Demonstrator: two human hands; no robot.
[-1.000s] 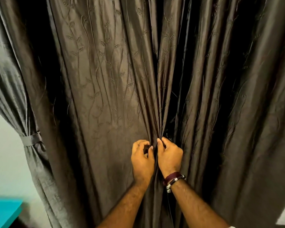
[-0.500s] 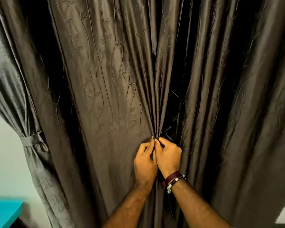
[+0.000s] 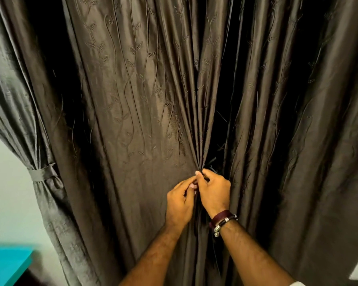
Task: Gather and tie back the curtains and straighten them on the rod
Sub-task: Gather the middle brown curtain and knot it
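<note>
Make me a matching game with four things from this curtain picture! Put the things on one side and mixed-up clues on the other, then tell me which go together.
Things:
1. tieback band
2. bracelet
3. embroidered curtain
4. shelf corner

Clues:
A. turquoise, at the bottom left
B. pinched into pleats by both hands
C. wrapped around the grey curtain on the left
D. worn on the right wrist

Pairs: 1-C, 2-D, 3-B, 4-A. The left hand and right hand both pinch the gathered folds.
</note>
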